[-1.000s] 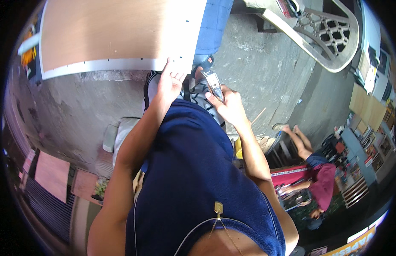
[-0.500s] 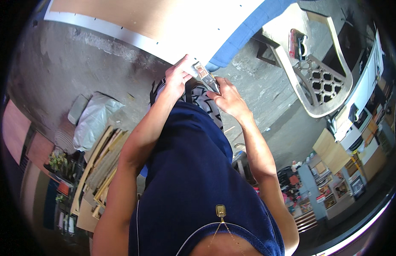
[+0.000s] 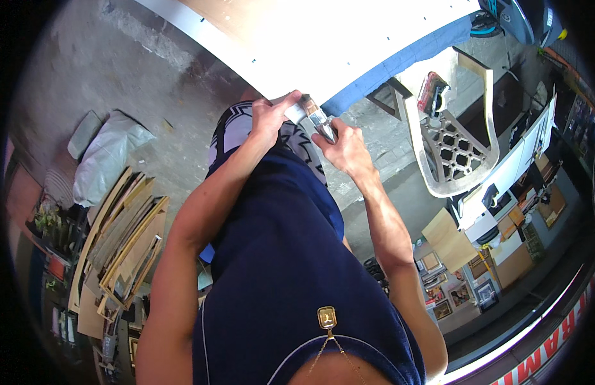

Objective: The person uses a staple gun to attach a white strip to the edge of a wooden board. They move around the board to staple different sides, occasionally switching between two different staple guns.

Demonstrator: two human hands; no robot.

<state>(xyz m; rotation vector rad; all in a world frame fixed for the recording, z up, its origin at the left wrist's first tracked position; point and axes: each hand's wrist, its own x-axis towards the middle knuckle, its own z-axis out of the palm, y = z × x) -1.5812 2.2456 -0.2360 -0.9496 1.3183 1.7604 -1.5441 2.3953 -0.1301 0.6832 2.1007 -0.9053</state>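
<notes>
A large panel with a white border and a tan middle lies in front of me, its near corner close to my body. Small dark marks dot the border. My left hand is closed on the white edge at that corner, thumb and fingers pinching it. My right hand is wrapped round the handle of a shiny silver staple gun. The tool's front end meets the corner just right of my left fingers. Glare washes out much of the panel's surface.
Blue cloth runs beneath the panel's right edge. A plastic chair with a lattice back stands to the right, a red and black item on its seat. At left are a whitish sack and stacked boards. Framed pictures are at lower right.
The view has turned, so the chair, sack and boards appear further left and the panel's corner slightly lower. Both hands keep their holds at the corner, the staple gun still against it.
</notes>
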